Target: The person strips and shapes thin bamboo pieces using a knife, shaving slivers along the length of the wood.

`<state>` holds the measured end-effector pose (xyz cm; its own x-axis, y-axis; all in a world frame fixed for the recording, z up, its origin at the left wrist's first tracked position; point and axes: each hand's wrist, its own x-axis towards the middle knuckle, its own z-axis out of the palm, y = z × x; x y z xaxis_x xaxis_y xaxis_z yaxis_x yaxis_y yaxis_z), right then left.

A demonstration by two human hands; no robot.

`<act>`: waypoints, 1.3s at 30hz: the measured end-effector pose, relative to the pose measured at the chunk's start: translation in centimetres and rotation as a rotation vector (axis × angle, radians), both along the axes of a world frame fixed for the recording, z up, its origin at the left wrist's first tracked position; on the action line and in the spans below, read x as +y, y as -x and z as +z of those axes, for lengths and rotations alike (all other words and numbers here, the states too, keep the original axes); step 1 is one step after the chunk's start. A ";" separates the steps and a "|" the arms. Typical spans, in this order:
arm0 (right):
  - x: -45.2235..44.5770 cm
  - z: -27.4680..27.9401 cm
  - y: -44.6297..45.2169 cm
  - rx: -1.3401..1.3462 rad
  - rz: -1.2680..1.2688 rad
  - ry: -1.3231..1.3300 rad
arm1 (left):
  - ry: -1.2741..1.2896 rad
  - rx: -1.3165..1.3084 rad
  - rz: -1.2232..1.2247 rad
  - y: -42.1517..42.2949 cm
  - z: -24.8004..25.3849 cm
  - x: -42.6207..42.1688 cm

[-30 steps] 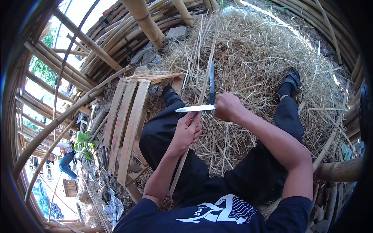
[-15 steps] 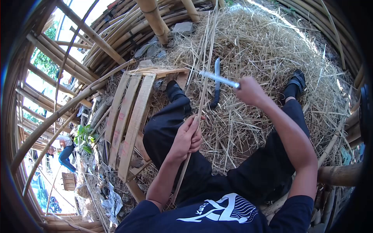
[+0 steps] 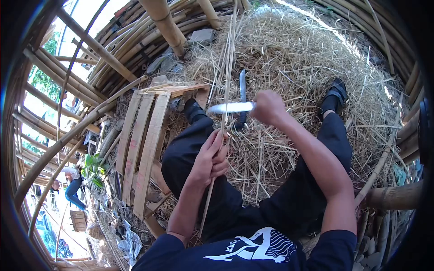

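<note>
My left hand (image 3: 211,159) is closed around a long thin bamboo strip (image 3: 208,205), which runs from near my lap up past the straw. In my right hand (image 3: 269,107) is a knife (image 3: 231,107), its blade blurred and pointing left across the strip, just above my left hand. The knife's handle is hidden in my fist. Behind the blade, a second knife (image 3: 242,86) with a dark handle lies on the straw (image 3: 294,58) between my feet.
A wooden slatted crate (image 3: 151,149) stands left of my knee. Thick bamboo poles (image 3: 165,22) rise at the top, and another pole (image 3: 393,196) lies at the right. Far left, beyond a bamboo frame, a person (image 3: 72,185) in blue trousers bends over.
The knife rose away from the strip to the upper right, then came back down and left across it. My left hand has stayed closed on the strip. The view has shifted slightly.
</note>
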<state>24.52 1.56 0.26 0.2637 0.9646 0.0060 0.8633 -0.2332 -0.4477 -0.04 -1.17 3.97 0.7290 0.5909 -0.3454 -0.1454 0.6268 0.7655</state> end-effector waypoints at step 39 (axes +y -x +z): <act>3.1 0.4 -12.0 -0.108 -0.401 0.092 | 0.111 0.205 -0.185 5.3 -1.0 -6.2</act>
